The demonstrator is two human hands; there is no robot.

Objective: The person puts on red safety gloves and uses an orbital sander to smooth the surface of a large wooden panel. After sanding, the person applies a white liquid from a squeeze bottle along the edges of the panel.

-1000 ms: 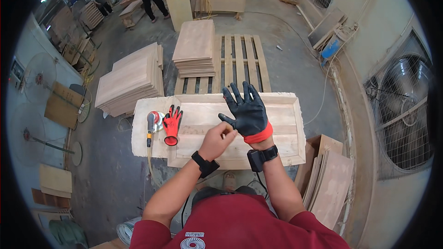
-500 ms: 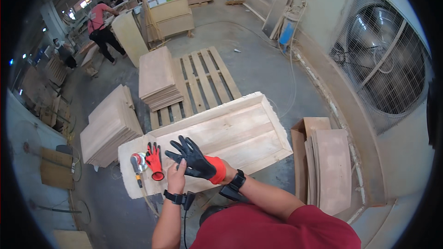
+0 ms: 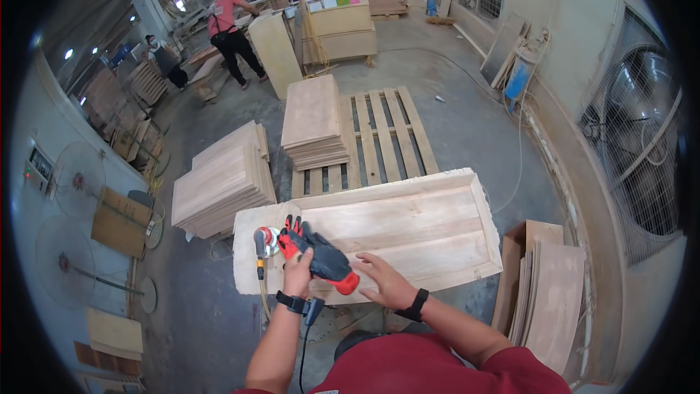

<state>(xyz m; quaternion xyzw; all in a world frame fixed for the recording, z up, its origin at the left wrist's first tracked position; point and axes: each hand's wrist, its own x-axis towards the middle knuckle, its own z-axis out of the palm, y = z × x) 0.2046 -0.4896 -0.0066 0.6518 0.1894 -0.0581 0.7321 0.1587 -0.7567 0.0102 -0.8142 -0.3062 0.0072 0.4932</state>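
Grey floor (image 3: pixel 463 146) is stretching from the right side of a slatted pallet (image 3: pixel 385 138) to the wall, where a big fan (image 3: pixel 642 138) is sitting behind mesh. One board stack (image 3: pixel 313 117) is resting on the pallet's left part, and another (image 3: pixel 222 184) is standing on the floor further left. Nearer, a framed panel (image 3: pixel 415 237) is lying lengthwise with its raised rim facing up, its far edge coming near the pallet. Off its right end, a cardboard box (image 3: pixel 543 232) holding upright boards (image 3: pixel 550 288) is narrowing the way past that corner. Over the panel's left part, the left hand (image 3: pixel 297 273) is grasping a black glove (image 3: pixel 324 254) with a red cuff, its thumb pressing on top. The bare right hand (image 3: pixel 392 288) is spreading its fingers just beside the cuff, gripping nothing; whether they are touching, I cannot tell. Partly hidden beyond the left hand, a red glove (image 3: pixel 287 239) is showing beside the sander (image 3: pixel 264 237), which is sitting near the left edge.
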